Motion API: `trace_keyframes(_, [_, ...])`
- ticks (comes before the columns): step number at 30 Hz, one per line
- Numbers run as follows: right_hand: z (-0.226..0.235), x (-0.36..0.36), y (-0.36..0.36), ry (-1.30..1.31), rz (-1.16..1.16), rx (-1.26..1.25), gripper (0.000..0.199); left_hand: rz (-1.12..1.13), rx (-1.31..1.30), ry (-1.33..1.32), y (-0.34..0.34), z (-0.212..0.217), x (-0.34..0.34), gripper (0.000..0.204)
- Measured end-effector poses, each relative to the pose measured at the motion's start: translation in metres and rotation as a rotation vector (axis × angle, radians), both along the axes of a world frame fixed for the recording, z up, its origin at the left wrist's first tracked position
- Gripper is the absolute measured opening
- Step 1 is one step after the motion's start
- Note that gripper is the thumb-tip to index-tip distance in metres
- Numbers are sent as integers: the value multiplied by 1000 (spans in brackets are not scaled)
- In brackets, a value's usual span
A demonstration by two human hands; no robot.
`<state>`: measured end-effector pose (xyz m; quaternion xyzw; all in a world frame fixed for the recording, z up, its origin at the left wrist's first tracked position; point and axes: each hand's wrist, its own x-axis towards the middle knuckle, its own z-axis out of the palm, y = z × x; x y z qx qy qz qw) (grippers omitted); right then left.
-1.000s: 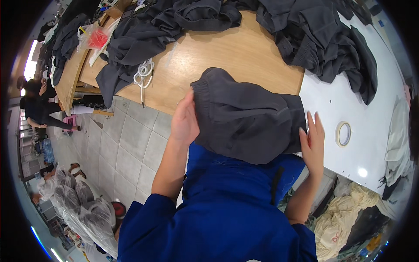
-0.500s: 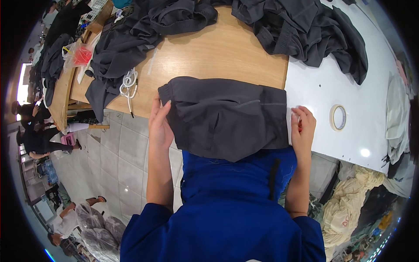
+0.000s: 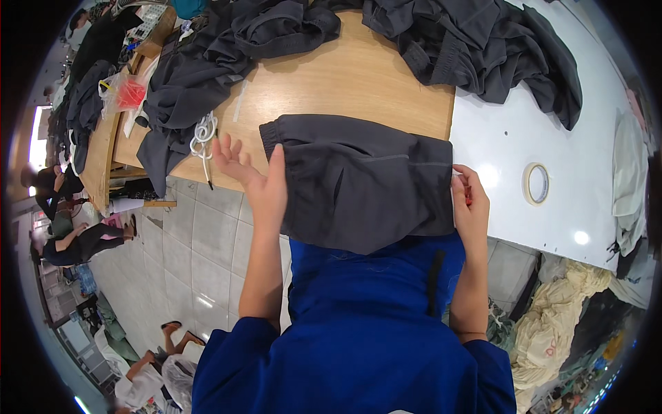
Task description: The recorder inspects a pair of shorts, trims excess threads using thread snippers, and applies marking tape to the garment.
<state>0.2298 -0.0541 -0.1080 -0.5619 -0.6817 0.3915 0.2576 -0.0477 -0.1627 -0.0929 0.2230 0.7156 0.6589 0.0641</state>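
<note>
Lying at the surface's [image 3: 358,76] near edge, the dark shorts [image 3: 362,179] are being flanked: left hand [image 3: 252,176] resting open with fingers apart, right hand [image 3: 469,203] pinching the shorts' side.

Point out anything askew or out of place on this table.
The grey shorts hang over the table's near edge. A white cord also dangles off the edge beside the left hand. Dark garments lie in loose heaps.

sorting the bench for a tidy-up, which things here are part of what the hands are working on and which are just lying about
In hand: dark grey shorts, left hand, right hand.

Lying about: tape roll, white cord, grey garment heaps, red bag.
</note>
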Motion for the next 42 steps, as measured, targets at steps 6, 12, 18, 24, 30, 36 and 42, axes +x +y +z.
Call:
trace_keyframes(6, [-3,0,4,-184,-36,4,18,-644,-13,79,10,7,39,18])
trace_keyframes(12, [4,-12,-26,479,138,-205,12,-1057,-92,-844,20,13,103,44])
trace_keyframes(18, [33,-26,-44,430,432,-186,23,-916,-33,-876,23,5,96,29])
trace_keyframes(24, [26,-14,-29,517,43,-374,20,-558,98,-863,18,4,66,19])
trace_keyframes(30, [4,-10,-35,400,103,-415,24,-438,49,-603,3,2,30,18])
trace_keyframes(36, [10,-21,-40,442,228,-577,32,-530,-205,698,-8,14,48,19])
trace_keyframes(42, [16,-27,-42,620,244,-598,33,-1035,-566,440,-3,30,74,22])
